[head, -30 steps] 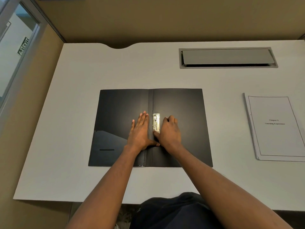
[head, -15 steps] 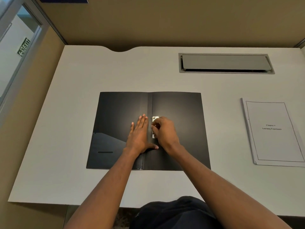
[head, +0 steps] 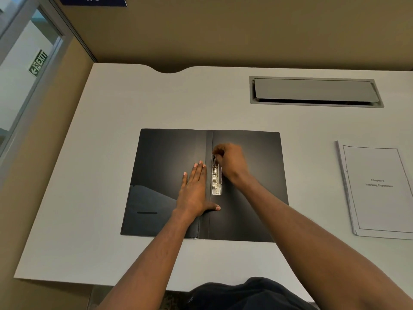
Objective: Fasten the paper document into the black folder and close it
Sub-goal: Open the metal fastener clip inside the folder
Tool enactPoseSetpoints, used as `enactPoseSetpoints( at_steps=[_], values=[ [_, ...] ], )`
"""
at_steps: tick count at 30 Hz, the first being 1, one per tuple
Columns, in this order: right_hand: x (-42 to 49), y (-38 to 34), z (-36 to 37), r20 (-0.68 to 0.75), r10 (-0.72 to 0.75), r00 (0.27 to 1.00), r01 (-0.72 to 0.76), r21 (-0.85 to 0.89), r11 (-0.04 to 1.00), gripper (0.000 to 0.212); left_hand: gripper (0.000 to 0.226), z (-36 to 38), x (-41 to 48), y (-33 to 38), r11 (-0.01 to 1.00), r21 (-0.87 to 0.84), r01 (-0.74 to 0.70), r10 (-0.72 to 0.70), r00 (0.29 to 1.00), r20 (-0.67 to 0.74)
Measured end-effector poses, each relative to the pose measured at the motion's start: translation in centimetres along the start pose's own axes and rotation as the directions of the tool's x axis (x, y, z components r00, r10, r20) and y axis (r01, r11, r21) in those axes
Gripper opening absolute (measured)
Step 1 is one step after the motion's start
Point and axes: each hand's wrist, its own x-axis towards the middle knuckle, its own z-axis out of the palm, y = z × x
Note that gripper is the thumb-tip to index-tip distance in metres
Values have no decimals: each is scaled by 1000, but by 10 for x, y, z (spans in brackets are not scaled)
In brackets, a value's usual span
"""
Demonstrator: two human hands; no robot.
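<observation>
Folder [head: 169, 175] open flat mid-tabletop [head: 89, 153], inside face up, spine running front to back. Probably laid open like this so clip is reachable and paper can drop onto right leaf. Pocket [head: 147, 209] on lower left leaf, nothing seen in it.

Left hand [head: 194, 193] flat on left leaf just beside spine, palm down, fingers straight, together and pointing away, thumb stretched right across spine below clip. Holding nothing; looks like plain pressing to keep folder from sliding or lifting while lever gets pulled. Left forearm coming up from lower middle, angled right.

Clip [head: 216, 180], metal, fixed on right leaf just right of spine. Lever at far end, appears raised off the base, though blurred there. Judged step: opening clip, fastening not yet begun.

Right hand [head: 232, 159] over far end of clip, fingers curled tight, tips pinched on lever. Wrist bent, knuckles up, palm toward spine. Hand slightly blurred, exact finger contact hard to read. Right forearm crossing lower right leaf diagonally from bottom right corner.

Paper [head: 377, 189], stapled or bound stack with title page up, lying on tabletop well apart from folder, far right, untouched. Left there presumably until clip is fully open. Cable flap [head: 312, 91] set into tabletop beyond folder, not involved.

Task early: paper not in, folder not closed.
</observation>
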Motion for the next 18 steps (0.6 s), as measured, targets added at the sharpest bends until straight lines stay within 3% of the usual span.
enactPoseSetpoints(
  at_steps=[8,18],
  values=[
    [33,7,4,122,91,988,-81,-88,993,22,148,6,2,-4,1000,-15,-4,4,1000,-18],
    [39,9,4,170,148,974,-142,-47,989,15,147,10,6,-4,1000,-1,-3,3,1000,-13]
  ],
)
